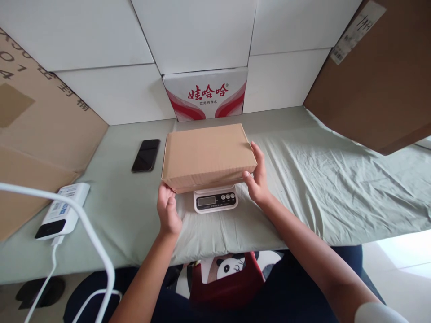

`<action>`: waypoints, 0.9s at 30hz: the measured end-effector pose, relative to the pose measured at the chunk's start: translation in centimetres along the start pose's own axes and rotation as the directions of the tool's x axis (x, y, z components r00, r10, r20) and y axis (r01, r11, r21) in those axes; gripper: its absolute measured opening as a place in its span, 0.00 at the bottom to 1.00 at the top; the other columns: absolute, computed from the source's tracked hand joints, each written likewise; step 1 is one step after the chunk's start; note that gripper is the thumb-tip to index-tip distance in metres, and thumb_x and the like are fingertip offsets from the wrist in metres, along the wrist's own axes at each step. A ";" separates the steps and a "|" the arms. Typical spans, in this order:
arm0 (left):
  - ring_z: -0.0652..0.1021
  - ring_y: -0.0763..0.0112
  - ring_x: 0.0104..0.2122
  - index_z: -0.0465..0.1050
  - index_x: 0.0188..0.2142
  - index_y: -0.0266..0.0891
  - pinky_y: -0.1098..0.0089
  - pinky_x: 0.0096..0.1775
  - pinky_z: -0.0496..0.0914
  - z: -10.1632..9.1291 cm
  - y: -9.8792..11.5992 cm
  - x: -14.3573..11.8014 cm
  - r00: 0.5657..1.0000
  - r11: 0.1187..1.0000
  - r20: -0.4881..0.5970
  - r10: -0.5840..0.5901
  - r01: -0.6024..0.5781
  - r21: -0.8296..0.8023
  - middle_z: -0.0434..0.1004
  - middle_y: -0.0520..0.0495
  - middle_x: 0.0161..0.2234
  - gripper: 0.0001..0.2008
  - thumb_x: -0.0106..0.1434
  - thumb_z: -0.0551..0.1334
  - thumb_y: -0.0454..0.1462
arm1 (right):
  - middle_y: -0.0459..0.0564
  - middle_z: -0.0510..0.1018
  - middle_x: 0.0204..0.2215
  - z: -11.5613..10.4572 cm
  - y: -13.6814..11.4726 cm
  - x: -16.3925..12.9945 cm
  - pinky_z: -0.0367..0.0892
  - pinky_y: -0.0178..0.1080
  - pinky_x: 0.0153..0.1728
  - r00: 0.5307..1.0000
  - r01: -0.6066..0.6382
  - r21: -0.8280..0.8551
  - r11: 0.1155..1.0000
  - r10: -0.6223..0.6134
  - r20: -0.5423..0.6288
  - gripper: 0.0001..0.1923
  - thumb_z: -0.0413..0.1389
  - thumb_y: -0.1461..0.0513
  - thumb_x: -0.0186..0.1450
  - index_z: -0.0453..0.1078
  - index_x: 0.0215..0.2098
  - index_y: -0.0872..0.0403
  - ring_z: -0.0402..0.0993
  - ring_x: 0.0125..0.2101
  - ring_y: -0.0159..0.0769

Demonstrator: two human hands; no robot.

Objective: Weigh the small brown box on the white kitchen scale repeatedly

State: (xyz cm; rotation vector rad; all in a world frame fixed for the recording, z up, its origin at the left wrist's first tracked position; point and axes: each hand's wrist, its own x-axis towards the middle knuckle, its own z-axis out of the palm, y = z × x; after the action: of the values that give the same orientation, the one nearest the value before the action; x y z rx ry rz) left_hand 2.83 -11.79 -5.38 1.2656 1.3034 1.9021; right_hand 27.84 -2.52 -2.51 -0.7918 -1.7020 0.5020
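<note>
A closed brown cardboard box point(209, 154) is held level between my two hands, over a small white digital scale point(216, 199). My left hand point(168, 211) grips its near left corner, thumb in front and fingers partly hidden beneath. At the right end, my right hand point(256, 179) clasps the box, with the thumb on the near face and fingers along the side. The scale's display and buttons stick out in front, while the box covers its platform. Whether the box touches the platform I cannot tell.
A black smartphone point(146, 155) lies left of the box on the green cloth point(296, 188). Further left is a white power bank point(63, 211) with a white cable point(90, 224). Large cartons flank both sides, and a red-and-white carton point(206, 95) stands behind.
</note>
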 end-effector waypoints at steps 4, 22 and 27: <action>0.78 0.52 0.53 0.72 0.59 0.39 0.58 0.52 0.72 0.0 0.0 0.0 1.000 1.000 0.013 -0.003 0.003 -0.007 0.78 0.37 0.51 0.30 0.66 0.60 0.54 | 0.55 0.64 0.69 0.0 0.0 0.0 0.65 0.65 0.65 1.000 -0.028 -0.004 1.000 0.028 0.003 0.38 0.49 0.40 0.71 0.48 0.74 0.41 0.64 0.68 0.56; 0.78 0.51 0.52 0.75 0.53 0.38 0.58 0.52 0.72 0.2 0.4 0.5 1.000 0.998 0.014 0.006 -0.005 -0.062 0.78 0.38 0.47 0.28 0.63 0.64 0.56 | 0.58 0.59 0.71 0.4 0.2 -0.2 0.65 0.64 0.66 0.997 -0.071 0.106 0.992 0.071 0.000 0.44 0.52 0.38 0.69 0.43 0.75 0.44 0.62 0.69 0.55; 0.79 0.60 0.47 0.76 0.46 0.42 0.63 0.50 0.72 1.5 2.7 4.6 0.998 0.985 -0.063 -0.008 -0.002 -0.171 0.77 0.43 0.43 0.21 0.65 0.63 0.54 | 0.57 0.56 0.73 0.4 -0.6 2.6 0.62 0.63 0.69 0.998 -0.056 0.116 0.992 0.058 -0.014 0.45 0.51 0.36 0.68 0.41 0.75 0.42 0.59 0.71 0.53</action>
State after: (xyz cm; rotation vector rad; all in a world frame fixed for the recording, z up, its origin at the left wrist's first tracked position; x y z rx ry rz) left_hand 2.45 -8.57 -0.87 1.1248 1.1444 2.0193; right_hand 26.99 -1.04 -0.44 -0.7603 -1.6224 0.6253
